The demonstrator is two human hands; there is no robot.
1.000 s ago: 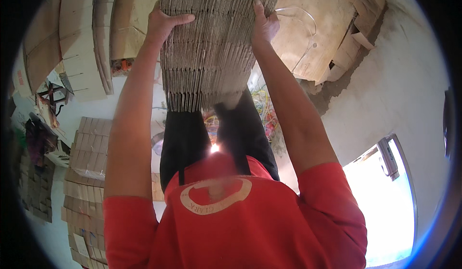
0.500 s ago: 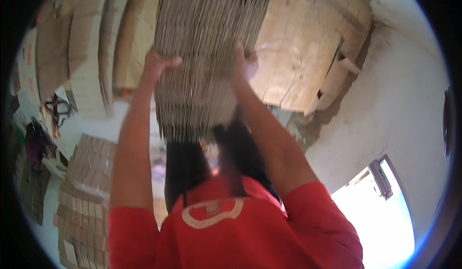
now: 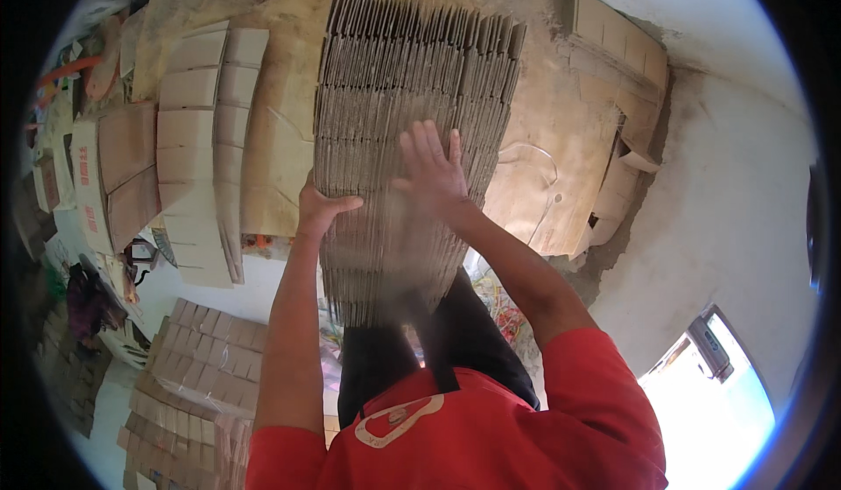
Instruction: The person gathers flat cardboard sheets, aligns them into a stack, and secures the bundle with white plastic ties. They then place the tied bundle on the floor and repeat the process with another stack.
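Note:
A thick bundle of thin brown cardboard pieces (image 3: 385,87), edges facing up, stretches away from my legs across a plywood surface. My left hand (image 3: 326,208) grips its left side, the thumb reaching over the top edges and the other fingers hidden along the flank. On the upper face, right of the middle, my right hand (image 3: 434,170) rests flat with its fingers stretched out. The bundle's near end, by my dark trousers, is slightly blurred.
Flat cardboard stacks (image 3: 188,148) stand at left on the plywood (image 3: 280,140). More flattened cardboard (image 3: 618,43) lies at far right beside a white wall (image 3: 718,201). Tied cardboard bundles (image 3: 206,350) sit lower left. A bright opening (image 3: 710,411) is lower right.
The bundle now appears lower in view, with its far end visible. My right hand has moved from the bundle's right edge onto its top face and flattened; my left still holds the left side.

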